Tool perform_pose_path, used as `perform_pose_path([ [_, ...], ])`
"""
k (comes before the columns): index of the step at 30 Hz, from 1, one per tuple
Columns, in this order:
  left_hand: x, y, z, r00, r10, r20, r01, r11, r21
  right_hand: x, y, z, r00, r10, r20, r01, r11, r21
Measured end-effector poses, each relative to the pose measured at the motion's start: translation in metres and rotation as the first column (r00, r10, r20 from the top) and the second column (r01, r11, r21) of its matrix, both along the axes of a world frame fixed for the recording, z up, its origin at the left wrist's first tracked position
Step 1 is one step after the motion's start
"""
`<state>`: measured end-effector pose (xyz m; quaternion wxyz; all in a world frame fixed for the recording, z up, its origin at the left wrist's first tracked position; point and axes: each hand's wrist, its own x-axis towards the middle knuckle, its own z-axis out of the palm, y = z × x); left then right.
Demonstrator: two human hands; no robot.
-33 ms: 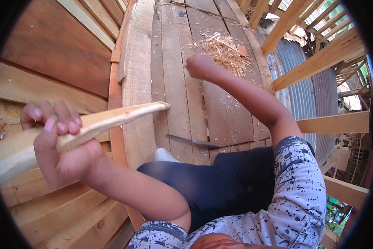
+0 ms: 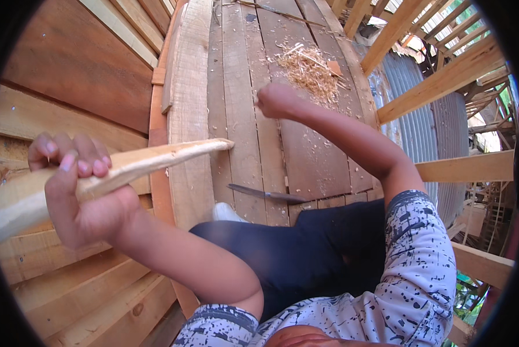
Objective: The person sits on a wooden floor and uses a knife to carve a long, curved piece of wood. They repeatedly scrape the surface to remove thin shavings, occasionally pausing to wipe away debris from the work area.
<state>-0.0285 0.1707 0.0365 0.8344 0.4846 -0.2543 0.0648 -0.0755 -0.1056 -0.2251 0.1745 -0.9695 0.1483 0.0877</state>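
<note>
My left hand is wrapped tight around a pale wooden stick, fingers curled over the top and the thumb underneath. The stick is stripped of bark and tapers; its thin tip rests on the edge plank of the worktop, a round top made of weathered planks. The thick end runs out past my left hand toward the rim of the view.

My right hand is out over the worktop, well apart from the stick, curled into a loose fist with its back toward me; I cannot tell whether it grips anything. Just beyond it on the worktop lies a heap of wood shavings, with loose chips scattered across the planks around it.

A knife with a dark blade lies flat on the near edge of the worktop, between my two arms, touched by neither hand. I see no containers on the worktop. To the left of the worktop stands a wall of wooden boards.
</note>
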Motion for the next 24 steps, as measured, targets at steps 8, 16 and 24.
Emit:
perform_pose_path([
  [8, 0.000, -0.014, 0.005, 0.994, 0.105, 0.019, -0.105, 0.994, -0.008, -0.156, 0.145, -0.001, 0.897, 0.408, -0.170, -0.404, 0.913, 0.060],
  [16, -0.030, 0.003, 0.002, 0.988, 0.155, -0.003, -0.155, 0.986, -0.062, -0.185, 0.074, 0.058, 0.993, 0.056, -0.100, -0.039, 0.985, 0.169],
  [24, -0.045, -0.035, -0.010, 0.983, -0.168, 0.068, 0.176, 0.972, -0.154, -0.173, 0.037, 0.105, 0.853, -0.463, 0.239, 0.274, 0.789, 0.551],
])
